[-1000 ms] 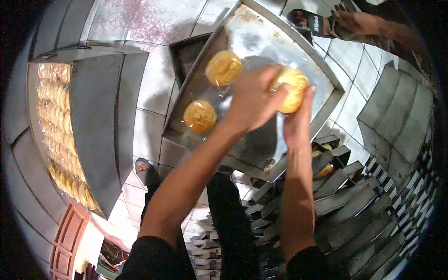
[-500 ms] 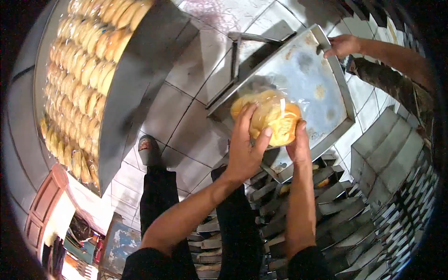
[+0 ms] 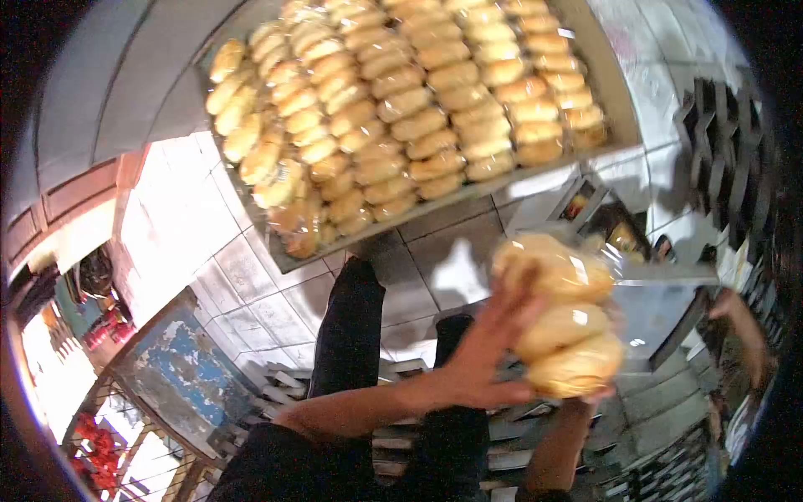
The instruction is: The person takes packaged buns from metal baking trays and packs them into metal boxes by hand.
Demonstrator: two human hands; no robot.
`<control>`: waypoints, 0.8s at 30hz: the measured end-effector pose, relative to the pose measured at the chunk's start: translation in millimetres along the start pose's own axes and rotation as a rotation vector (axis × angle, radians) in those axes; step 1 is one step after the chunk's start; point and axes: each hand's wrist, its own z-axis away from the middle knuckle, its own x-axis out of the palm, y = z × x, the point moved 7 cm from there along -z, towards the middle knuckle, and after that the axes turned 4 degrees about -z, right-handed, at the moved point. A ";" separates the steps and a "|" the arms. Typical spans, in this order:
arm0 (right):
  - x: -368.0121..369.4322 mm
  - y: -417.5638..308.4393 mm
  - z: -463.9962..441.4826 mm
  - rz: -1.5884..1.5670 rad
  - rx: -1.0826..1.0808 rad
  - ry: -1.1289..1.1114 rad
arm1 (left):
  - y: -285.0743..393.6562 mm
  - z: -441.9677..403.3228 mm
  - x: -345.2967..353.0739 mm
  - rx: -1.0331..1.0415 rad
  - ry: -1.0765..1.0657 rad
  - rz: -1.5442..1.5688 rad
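A stack of wrapped buns (image 3: 565, 322) is gripped between both hands at the right of centre. My left hand (image 3: 493, 347) presses on its left side, fingers spread around the wrapping and slightly blurred. From below and behind, my right hand (image 3: 598, 393) supports the stack, most of its fingers hidden by the buns. Beyond them, at the top, a large box (image 3: 623, 92) holds several rows of upright wrapped buns (image 3: 418, 100).
A metal tray (image 3: 657, 322) lies at the right, beside a co-worker's arm (image 3: 744, 330). Dark metal racks (image 3: 728, 151) stand at the far right. A worn blue board (image 3: 188, 368) is at the lower left, over white floor tiles (image 3: 293, 314).
The view has swung left, bringing the box of buns to the top centre. The buns from the tray are now stacked between my hands, away from the tray.
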 end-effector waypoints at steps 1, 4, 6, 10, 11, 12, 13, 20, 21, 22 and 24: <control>44.1 4.7 -30.5 0.045 0.040 -0.044 | 6.2 -1.3 -39.6 0.000 0.064 0.043; 189.8 20.6 -126.3 0.264 0.248 -0.158 | -15.0 5.9 -160.2 -0.042 0.254 0.029; 256.1 39.0 -180.2 0.386 0.259 -0.372 | -33.3 9.5 -206.7 -0.206 0.375 0.174; 314.2 100.7 -252.0 0.647 0.302 -0.272 | -36.4 2.3 -267.4 -0.493 0.601 0.461; 332.4 107.8 -270.1 0.682 0.304 -0.266 | -37.5 8.6 -275.1 -0.465 0.622 0.359; 351.6 111.5 -287.0 0.715 0.312 -0.258 | -38.4 15.1 -282.6 -0.441 0.646 0.254; 367.7 113.9 -297.8 0.745 0.322 -0.250 | -38.9 21.7 -289.9 -0.421 0.672 0.148; 356.6 111.6 -286.8 1.078 0.163 -0.148 | 9.8 -45.1 -389.6 -0.060 0.320 -0.668; 346.8 108.7 -266.2 1.118 0.126 -0.147 | 1.2 -62.9 -397.2 -0.050 0.238 -0.738; 337.9 106.9 -250.1 1.156 0.094 -0.139 | -13.5 -77.8 -399.9 -0.012 0.134 -0.857; 327.4 116.4 -229.9 1.196 0.091 -0.150 | -50.3 -98.2 -396.7 0.089 -0.096 -1.098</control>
